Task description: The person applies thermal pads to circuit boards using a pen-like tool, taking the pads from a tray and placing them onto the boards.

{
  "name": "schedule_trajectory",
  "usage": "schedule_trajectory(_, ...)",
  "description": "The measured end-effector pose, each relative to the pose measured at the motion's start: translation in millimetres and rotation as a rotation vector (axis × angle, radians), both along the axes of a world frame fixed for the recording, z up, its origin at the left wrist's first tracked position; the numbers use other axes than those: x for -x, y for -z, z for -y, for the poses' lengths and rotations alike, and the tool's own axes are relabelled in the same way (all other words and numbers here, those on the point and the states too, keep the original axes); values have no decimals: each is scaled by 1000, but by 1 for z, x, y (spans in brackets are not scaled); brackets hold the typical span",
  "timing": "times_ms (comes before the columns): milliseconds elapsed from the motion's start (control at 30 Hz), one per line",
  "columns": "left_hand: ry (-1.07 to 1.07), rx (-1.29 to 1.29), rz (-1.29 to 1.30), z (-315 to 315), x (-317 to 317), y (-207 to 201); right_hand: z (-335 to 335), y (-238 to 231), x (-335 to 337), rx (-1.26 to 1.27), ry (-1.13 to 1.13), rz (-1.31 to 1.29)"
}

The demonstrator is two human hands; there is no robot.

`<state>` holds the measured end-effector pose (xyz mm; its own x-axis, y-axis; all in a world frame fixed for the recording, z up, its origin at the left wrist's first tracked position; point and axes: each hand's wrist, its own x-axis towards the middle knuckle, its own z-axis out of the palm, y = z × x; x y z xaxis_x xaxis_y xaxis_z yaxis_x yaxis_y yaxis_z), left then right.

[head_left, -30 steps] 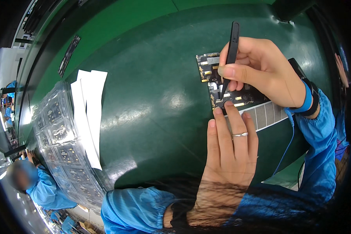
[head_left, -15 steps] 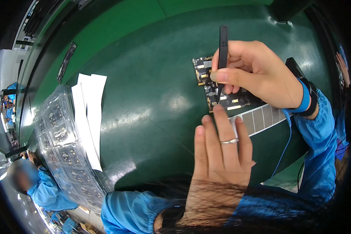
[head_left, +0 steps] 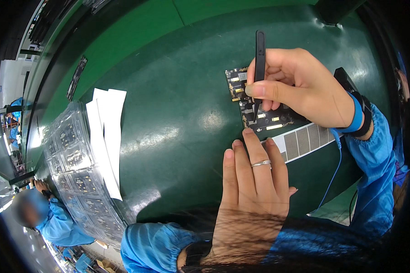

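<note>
Black tweezers (head_left: pixel 259 63) stand nearly upright in my right hand (head_left: pixel 300 86), pinched between thumb and fingers. Their tips point down at the near left part of a black circuit board (head_left: pixel 247 108) with gold and silver patches; whether they touch it I cannot tell. My right hand covers much of the board. My left hand (head_left: pixel 255 182) lies flat with its fingers stretched out, holding nothing. One of its fingertips rests at the board's near left corner. Beside those fingers runs a white strip of grey rectangular stickers (head_left: pixel 303 142), partly under my left hand.
Clear plastic trays (head_left: pixel 84 177) holding several boards lie at the left, with white paper strips (head_left: pixel 105 136) along them. A dark narrow piece (head_left: pixel 77 77) lies farther back. A blue cord (head_left: pixel 329 182) hangs from my right wristband. Another person (head_left: pixel 59 223) sits at the far left.
My left hand has slid slightly left and nearer to me, baring more of the board's near corner and the sticker strip. My right hand and the tweezers have hardly moved.
</note>
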<state>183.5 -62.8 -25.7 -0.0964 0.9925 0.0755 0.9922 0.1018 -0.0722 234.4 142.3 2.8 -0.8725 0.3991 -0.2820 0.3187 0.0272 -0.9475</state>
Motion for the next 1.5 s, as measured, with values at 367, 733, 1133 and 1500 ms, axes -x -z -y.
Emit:
schedule_trajectory(367, 7, -36, 92, -8, 12, -3, 1, 7, 2, -342, -60, 9)
schedule_trajectory(733, 68, 206, 250, -26, 30, -51, -25, 7, -3, -256, 331, -243)
schedule_trajectory(1133, 128, 73, 270, -37, 30, -36, -26, 24, -6, 41, 290, -241)
schedule_trajectory(1500, -27, 303, 1266, -66, 94, -50, -52, 7, -11, 42, 497, -411)
